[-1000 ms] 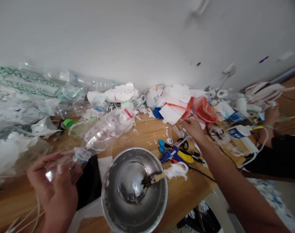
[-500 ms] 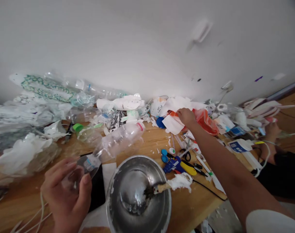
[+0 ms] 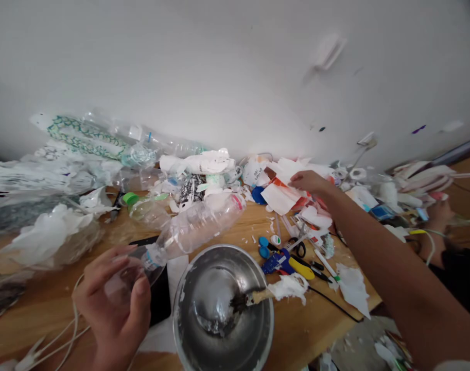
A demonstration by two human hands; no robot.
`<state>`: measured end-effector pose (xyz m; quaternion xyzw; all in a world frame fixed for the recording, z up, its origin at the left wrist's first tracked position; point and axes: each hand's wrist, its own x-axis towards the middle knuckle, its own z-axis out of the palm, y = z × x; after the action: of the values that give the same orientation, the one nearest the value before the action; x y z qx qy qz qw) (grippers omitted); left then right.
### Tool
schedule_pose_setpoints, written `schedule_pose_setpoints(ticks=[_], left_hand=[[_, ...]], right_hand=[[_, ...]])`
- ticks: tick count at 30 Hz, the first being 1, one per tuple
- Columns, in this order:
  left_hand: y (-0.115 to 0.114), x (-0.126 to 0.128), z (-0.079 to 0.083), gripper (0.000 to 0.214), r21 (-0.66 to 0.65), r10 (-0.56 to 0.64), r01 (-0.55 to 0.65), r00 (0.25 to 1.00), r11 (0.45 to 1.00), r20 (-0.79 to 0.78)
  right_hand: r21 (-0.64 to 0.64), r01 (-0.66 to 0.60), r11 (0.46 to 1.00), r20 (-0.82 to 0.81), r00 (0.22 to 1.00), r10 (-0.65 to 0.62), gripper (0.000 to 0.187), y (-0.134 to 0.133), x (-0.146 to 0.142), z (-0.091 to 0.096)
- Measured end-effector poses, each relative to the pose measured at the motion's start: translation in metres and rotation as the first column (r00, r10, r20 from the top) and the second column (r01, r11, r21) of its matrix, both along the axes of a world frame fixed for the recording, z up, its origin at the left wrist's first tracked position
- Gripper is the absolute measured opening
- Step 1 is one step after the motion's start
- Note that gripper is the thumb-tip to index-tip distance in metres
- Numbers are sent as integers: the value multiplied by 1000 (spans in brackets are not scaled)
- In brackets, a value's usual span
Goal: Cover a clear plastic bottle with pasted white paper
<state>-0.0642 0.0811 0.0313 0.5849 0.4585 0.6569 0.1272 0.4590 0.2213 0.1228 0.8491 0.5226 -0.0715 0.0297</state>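
My left hand (image 3: 113, 296) is curled around the wide, cup-like end of a clear plastic bottle (image 3: 202, 221). The bottle slants away to the upper right, past the rim of a steel bowl (image 3: 223, 309). A brush (image 3: 260, 297) lies in the bowl, its handle wrapped in white material and resting over the right rim. Farther back, my right hand (image 3: 310, 183) reaches into a heap of white paper (image 3: 282, 198) and orange plastic (image 3: 280, 182). Its fingers are bent together at the heap, and whatever they hold is hidden.
Right of the bowl lie a blue glue gun (image 3: 275, 261), black-handled scissors (image 3: 297, 247) and blue bottle caps (image 3: 263, 247). Crumpled plastic (image 3: 51, 237) and a green-capped bottle (image 3: 145, 208) crowd the left. A dark flat device (image 3: 161, 296) lies beside the bowl. Another person's hand (image 3: 439, 214) is at far right.
The view has shifted slightly. My right hand has pulled back a little to the right, and the orange plastic beside it now shows less. My left hand keeps its hold on the bottle.
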Motion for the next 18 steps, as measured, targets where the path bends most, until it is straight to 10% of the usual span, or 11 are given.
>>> schedule_pose_setpoints(ticks=[9,18], left_hand=[[0,3,-5,37,34,-47,46,998,998,28],[-1,2,-2,40,92,-51,51,999,994,-10]], right_hand=[[-264,-142,954,-33,990,138,30,-19,-10,-14],[-10,-359,933,235,906,351,35,-26,-25,-20]])
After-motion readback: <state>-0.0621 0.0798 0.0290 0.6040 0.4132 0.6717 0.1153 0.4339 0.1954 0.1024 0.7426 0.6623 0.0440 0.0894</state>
